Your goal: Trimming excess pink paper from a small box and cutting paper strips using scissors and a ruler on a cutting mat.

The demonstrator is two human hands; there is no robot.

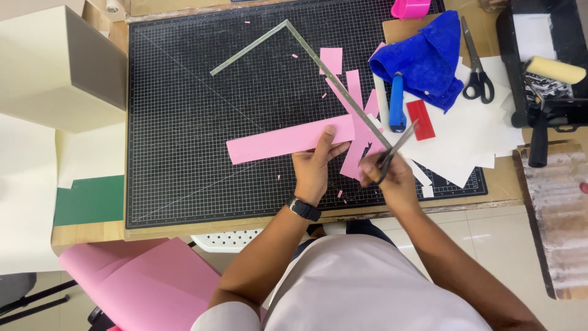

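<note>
Centre frame | our left hand [313, 164] pinches pink paper strip [288, 141] on cutting mat [184, 122] | right hand [392, 175] grips scissors [395, 150], blades parted | we'd keep strip taut, cut square.

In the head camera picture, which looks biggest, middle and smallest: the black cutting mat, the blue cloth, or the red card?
1. Black cutting mat, by far the biggest.
2. Blue cloth.
3. Red card, the smallest.

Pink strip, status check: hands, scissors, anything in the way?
Left hand holds pink strip on cutting mat. Right hand grips scissors, blades open. Steel square lies across the strip's right end.
</note>
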